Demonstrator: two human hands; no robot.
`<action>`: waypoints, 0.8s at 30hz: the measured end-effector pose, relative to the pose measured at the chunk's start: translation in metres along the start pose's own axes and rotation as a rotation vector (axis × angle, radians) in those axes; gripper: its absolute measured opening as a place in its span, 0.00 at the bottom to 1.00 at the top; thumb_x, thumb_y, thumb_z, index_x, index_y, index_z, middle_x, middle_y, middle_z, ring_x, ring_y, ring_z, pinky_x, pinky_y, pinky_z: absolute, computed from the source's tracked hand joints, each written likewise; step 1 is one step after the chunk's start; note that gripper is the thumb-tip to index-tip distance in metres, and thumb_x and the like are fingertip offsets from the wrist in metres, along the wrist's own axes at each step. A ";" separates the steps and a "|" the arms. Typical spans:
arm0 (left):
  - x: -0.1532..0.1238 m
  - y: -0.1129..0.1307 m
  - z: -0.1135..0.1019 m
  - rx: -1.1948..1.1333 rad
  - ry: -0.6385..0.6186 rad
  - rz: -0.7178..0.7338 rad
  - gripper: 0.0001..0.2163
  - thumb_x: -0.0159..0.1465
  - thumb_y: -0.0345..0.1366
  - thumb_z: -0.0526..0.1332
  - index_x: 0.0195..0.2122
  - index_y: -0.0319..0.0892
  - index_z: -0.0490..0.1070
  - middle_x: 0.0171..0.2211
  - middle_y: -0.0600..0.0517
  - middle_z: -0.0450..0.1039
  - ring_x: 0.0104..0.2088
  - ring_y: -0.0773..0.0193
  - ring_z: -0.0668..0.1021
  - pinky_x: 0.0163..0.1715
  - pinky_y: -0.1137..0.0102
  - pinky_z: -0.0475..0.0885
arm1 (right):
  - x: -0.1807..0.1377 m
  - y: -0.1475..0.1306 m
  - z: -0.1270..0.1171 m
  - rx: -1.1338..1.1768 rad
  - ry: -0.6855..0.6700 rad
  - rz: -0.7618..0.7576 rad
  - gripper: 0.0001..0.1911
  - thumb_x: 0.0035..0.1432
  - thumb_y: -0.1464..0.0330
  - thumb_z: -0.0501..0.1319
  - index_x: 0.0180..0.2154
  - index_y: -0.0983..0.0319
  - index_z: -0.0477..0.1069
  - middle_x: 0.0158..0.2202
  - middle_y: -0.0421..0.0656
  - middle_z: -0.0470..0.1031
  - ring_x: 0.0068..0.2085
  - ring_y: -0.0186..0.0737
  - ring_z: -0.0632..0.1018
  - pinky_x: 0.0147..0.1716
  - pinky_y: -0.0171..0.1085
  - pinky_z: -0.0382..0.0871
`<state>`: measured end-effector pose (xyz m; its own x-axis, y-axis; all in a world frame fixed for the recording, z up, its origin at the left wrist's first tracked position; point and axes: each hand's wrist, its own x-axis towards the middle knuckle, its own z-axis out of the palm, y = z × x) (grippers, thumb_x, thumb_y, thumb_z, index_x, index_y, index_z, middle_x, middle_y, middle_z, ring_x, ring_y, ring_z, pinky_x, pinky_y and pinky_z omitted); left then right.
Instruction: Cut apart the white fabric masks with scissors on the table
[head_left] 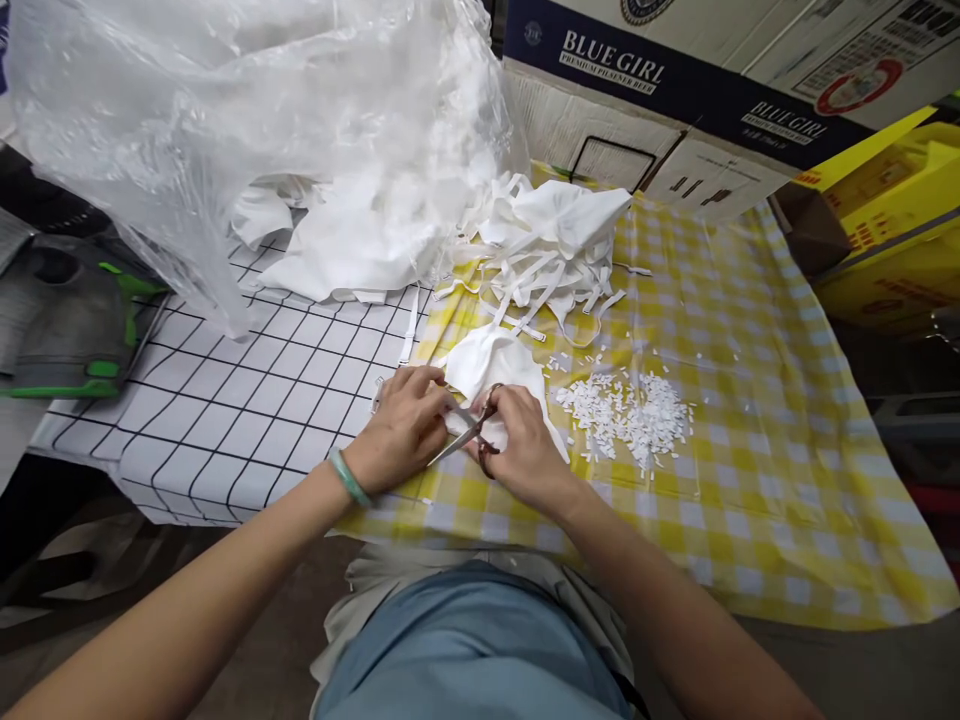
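Observation:
My right hand (529, 445) grips a pair of scissors (459, 441) by its dark reddish handles, blades pointing left and slightly apart. Close beside the blades, my left hand (405, 425) is closed on the edge of a white fabric piece with straps (491, 362); the exact bit between its fingers is hidden. A green bangle (349, 477) circles the left wrist. That fabric piece lies under and between both hands. To the right of my right hand, a heap of small white clippings (634, 412) is spread on the cloth.
A tangled pile of white strapped pieces (555, 235) lies beyond the hands. A large clear plastic bag (300, 110) holding white fabric stands behind left. Beer cartons (600, 130) border the back right. A yellow checked cloth (757, 480) and a white grid cloth (247, 400) cover the table.

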<state>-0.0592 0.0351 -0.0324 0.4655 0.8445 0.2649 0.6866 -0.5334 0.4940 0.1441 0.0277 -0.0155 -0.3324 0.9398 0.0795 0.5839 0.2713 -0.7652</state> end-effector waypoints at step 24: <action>0.012 0.064 -0.082 -1.155 -0.450 -0.578 0.16 0.67 0.48 0.57 0.36 0.40 0.74 0.23 0.56 0.58 0.23 0.71 0.58 0.21 0.76 0.56 | 0.056 -0.013 -0.068 0.837 -0.630 0.148 0.16 0.45 0.69 0.71 0.33 0.62 0.66 0.33 0.37 0.71 0.30 0.29 0.69 0.29 0.29 0.63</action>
<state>-0.0554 0.0145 0.0705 0.5662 0.7242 -0.3937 0.0936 0.4180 0.9036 0.1684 0.0910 0.0422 -0.7643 0.6088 -0.2124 0.0328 -0.2923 -0.9558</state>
